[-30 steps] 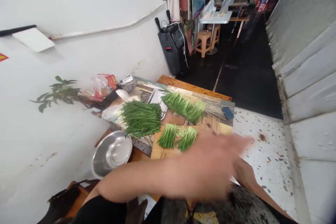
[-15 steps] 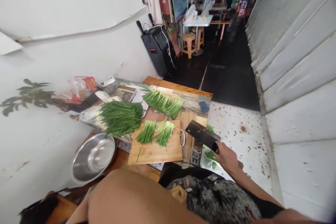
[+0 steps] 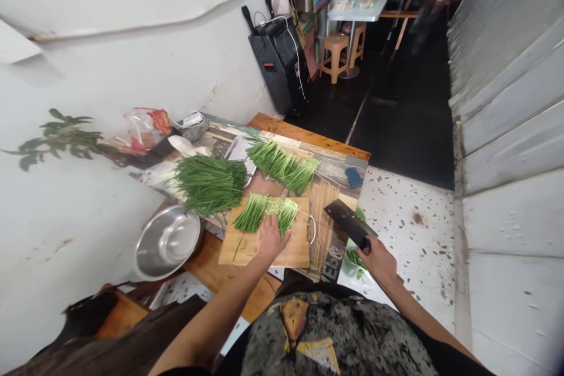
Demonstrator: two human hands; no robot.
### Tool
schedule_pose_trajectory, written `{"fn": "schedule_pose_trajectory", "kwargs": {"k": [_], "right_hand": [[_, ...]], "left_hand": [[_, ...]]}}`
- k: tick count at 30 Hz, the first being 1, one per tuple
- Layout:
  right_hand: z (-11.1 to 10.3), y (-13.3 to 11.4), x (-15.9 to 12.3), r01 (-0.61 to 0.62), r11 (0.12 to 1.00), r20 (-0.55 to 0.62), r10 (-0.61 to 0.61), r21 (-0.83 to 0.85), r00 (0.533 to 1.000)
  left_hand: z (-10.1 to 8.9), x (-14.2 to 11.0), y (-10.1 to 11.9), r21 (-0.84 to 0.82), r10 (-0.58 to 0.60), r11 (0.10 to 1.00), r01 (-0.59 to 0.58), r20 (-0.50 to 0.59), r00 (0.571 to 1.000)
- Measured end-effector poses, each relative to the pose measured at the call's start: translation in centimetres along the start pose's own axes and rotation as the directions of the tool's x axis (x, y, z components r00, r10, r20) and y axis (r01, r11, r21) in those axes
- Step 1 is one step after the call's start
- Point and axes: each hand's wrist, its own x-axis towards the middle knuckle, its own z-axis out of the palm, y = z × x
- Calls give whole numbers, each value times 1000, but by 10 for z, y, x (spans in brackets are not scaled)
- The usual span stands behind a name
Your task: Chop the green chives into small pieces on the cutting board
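Observation:
My right hand [image 3: 379, 258] grips the handle of a dark cleaver [image 3: 347, 222], its blade held over the right side of the table and pointing to the far left. My left hand [image 3: 271, 238] lies over a wooden cutting board [image 3: 288, 254], thumb apart from the fingers, fingertips at the chives there. Two short bundles of chives rest on that board: a left bundle [image 3: 251, 213] and a paler right bundle [image 3: 288, 215], with chopped bits between them. Whether the fingertips press on the chives is hard to see. Beyond the board lies a row of cut chives [image 3: 284, 165].
A big heap of long chives [image 3: 211, 185] sits left of the board. Thin bamboo skewers [image 3: 323, 226] lie to its right, near a blue block [image 3: 353, 177]. A steel basin [image 3: 167, 244] stands lower left; a container of greens [image 3: 355, 261] is below the cleaver.
My left hand has come down onto the cutting board beside the chive bundles; before, it was not over the board. The cleaver stays in my right hand. The view has shifted slightly.

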Motion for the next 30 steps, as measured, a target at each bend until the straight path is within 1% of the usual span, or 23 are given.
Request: {"fn": "schedule_pose_trajectory", "kwargs": {"k": [2,3,5,8,11,13,15,18,20,22,24,26,28,30], "right_hand": [[6,-7,6,-5,1000,-1,5,-11,1000],[8,-11,8,-11,1000,-1,11,-14,1000],[12,-20,13,-20,1000,-10,20,-19,1000],[16,-38,21,10,1000,-48,-11,-24,999],[20,-58,34,49,999,-74,-51,-18,996],[21,-70,41,48,999,-73,-49,-10,996],[21,-76,44,36,999,-64,-36,-7,997],[21,-73,36,26,1000,-50,-26,4,998],[23,-64,24,35,999,-44,-35,13,998],[26,-52,9,62,998,-49,-61,12,997],[32,-40,-5,100,995,-63,-100,2,993],[38,-32,-17,142,990,-82,-142,-10,986],[42,-29,-24,178,984,-100,-180,-22,979],[44,-28,-28,212,977,-121,-214,-31,969]], "left_hand": [[24,11,-2,30,5,1000,-5,-5,1000],[31,16,0,32,-3,999,3,3,1000],[37,25,5,23,-35,999,34,26,999],[35,38,9,11,-80,997,80,49,996],[30,48,8,2,-110,994,110,67,992],[28,51,7,-5,-115,993,116,75,991],[25,48,4,-17,-111,993,113,81,990],[12,36,-4,-86,-95,991,104,103,990],[-1,28,-16,-158,-97,981,114,111,989],[-16,27,-31,-187,-131,971,149,106,986],[-29,36,-47,-144,-193,968,205,91,977],[-36,53,-60,-83,-264,959,270,74,962],[-38,72,-68,-43,-321,945,325,74,944],[-34,89,-74,-14,-349,936,351,81,934]]}}
